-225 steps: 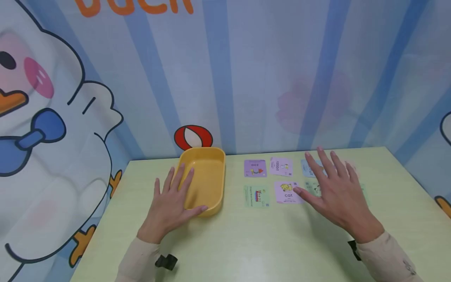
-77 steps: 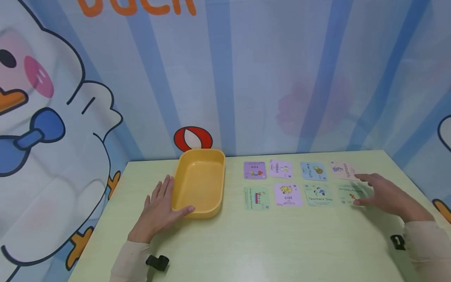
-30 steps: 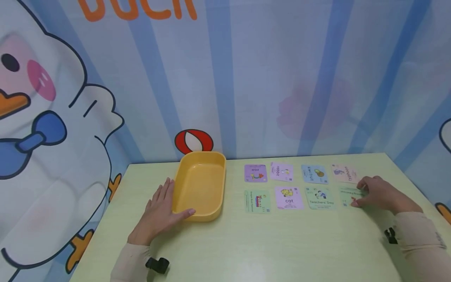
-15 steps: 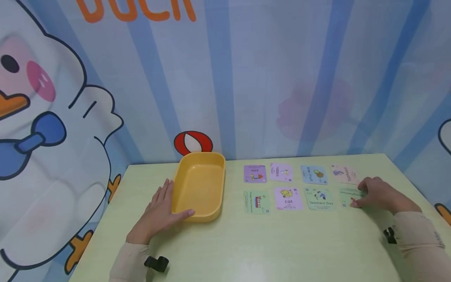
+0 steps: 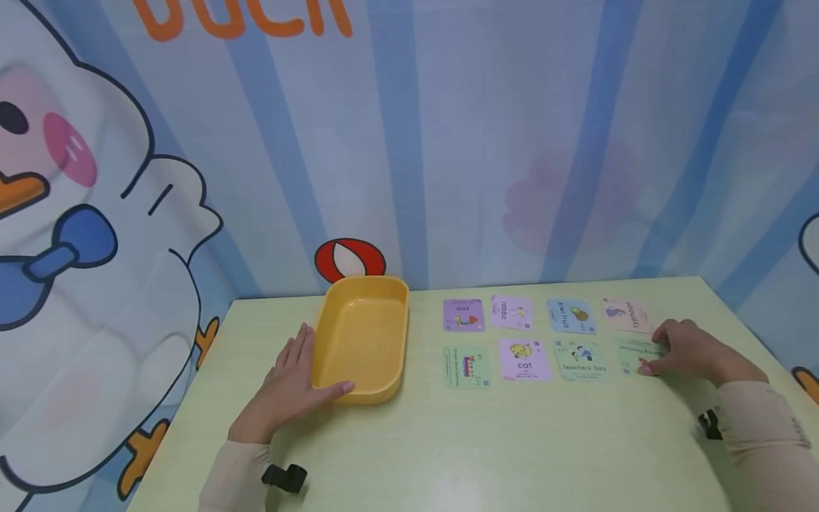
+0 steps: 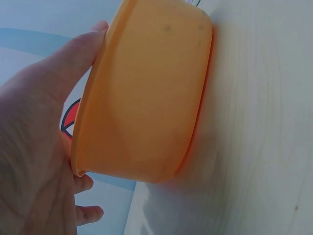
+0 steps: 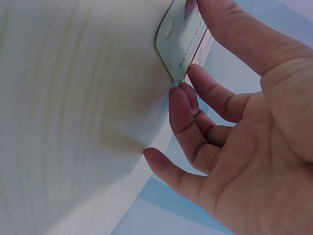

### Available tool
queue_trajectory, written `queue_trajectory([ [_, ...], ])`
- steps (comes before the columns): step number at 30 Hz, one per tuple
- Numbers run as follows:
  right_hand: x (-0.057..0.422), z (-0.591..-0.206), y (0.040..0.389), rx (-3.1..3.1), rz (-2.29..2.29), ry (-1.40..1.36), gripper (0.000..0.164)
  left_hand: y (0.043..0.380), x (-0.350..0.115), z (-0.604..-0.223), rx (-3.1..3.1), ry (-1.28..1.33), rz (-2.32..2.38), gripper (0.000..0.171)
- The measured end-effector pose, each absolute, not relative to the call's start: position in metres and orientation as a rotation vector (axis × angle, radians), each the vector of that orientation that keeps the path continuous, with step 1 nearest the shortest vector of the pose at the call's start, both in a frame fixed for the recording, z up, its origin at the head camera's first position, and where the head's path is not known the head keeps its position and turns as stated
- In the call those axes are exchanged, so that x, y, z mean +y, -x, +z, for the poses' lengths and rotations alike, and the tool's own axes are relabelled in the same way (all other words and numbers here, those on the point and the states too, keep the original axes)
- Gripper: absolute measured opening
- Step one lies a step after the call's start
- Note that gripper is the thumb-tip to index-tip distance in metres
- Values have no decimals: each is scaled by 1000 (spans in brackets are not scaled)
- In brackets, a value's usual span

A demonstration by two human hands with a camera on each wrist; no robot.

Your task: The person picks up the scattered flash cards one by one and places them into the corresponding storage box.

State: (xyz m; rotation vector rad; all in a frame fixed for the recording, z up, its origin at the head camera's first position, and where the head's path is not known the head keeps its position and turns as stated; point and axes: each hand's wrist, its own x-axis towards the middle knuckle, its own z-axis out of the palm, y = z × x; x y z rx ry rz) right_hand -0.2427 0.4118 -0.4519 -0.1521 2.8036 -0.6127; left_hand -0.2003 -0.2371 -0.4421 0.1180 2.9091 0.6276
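A yellow-orange tray stands left of the middle of the table. My left hand rests along its left side with straight fingers, the thumb on the near rim. In the left wrist view the thumb lies along the rim of the tray. My right hand holds the green card at the right end of the near row between thumb and bent fingers. The right wrist view shows this card, printed "Spring", with fingertips right at its edge; the palm hides nothing of the visible corner.
Several picture cards lie in two rows: zoo, rabbit, kiwi fruit and typhoon behind; Dragon Boat, cat and Teachers' Day in front. A duck-print cloth hangs behind the table.
Since the oldest frame, my left hand has shifted down to the tray's side, and my right has moved right from above the cards onto the green card. Over the last second both stay nearly still.
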Motion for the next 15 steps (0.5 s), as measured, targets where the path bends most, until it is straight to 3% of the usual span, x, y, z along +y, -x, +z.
queue_trajectory([
  [15, 414, -454, 245, 2811, -649, 169, 86, 201, -239, -445, 2897, -124, 652, 135],
])
